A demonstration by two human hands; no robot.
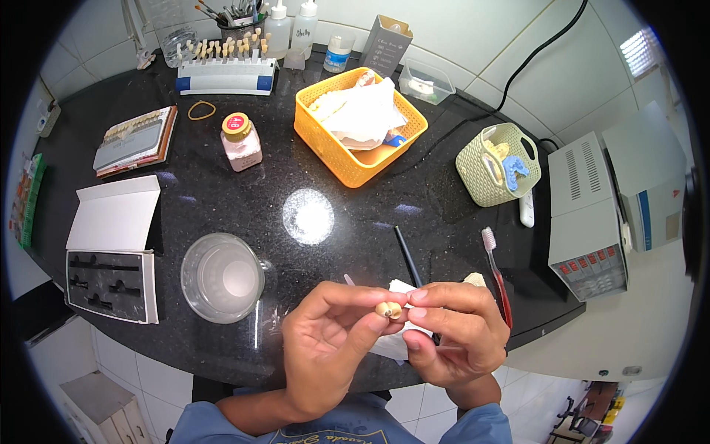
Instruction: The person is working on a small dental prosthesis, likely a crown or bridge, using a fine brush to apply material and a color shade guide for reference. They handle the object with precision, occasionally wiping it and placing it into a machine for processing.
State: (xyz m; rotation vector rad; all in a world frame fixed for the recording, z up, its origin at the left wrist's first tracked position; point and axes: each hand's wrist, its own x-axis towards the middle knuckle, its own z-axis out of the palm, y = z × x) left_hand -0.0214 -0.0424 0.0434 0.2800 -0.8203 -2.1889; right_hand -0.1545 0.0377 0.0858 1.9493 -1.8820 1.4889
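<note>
My left hand [325, 340] pinches a small tooth-coloured dental bridge [389, 310] between thumb and forefinger, close above the table's front edge. It looks like a few joined crowns, with a dark spot on the near side. From the other side, the fingertips of my right hand [462, 329] close on its right end; the remaining fingers curl below. Beneath the hands lies a white paper or tissue [392, 346], mostly covered. A dark slim-handled tool [407, 255] rests just beyond. Right of my right hand are a red toothbrush [497, 274] and a partly hidden cream piece [474, 279].
On the black countertop [333, 259] stand a glass bowl [222, 278], an opened box with foam [111, 285], a gold-lidded jar [240, 140], an orange basket [355, 172] and a pale green basket [484, 177]. Shade guides [225, 74] sit at the back; a grey machine [588, 214] stands right.
</note>
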